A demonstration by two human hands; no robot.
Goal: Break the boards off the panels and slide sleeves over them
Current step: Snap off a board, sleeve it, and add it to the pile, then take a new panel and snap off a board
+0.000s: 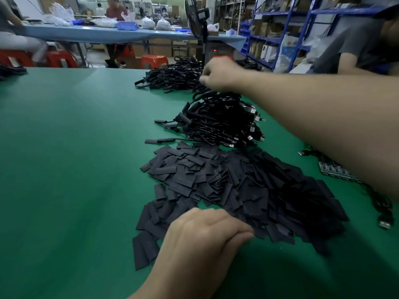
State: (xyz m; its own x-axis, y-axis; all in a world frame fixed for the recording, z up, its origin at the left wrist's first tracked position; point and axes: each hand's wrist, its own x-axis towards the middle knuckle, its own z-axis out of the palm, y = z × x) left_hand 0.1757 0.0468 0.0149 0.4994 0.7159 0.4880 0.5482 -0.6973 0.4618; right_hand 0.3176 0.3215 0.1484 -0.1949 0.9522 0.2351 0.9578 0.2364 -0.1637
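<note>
— Nearest the lens, what's that hand doing?

— My left hand (200, 238), at the bottom centre of the frame, lies knuckles-up on the near edge of the heap of flat black sleeve pieces (237, 186). My fingertips are curled under against the sleeves; whether one is pinched I cannot tell.

— And the other?

— My right hand (218, 75) reaches far across to the upper centre, fingers bunched over the far tangle of black cables (172, 75). It blurs, so I can't say if it grips anything.

— Which step is this?

— I judge it's between pieces: one hand at the finished pile, the other fetching the next sleeve.

— Where are the boards?

— A blue-green circuit board panel (333, 170) shows at the right edge, half hidden under my forearm, with a silver USB plug (385, 224) lower right.

— What does the next move need?

— Picking one sleeve off the heap, then bringing my right arm back to the panel.

— Anything in the way?

— The nearer mound of sleeved cables (220, 121) sits between on the green table mat (64, 158), and my own forearm covers the panel.
</note>
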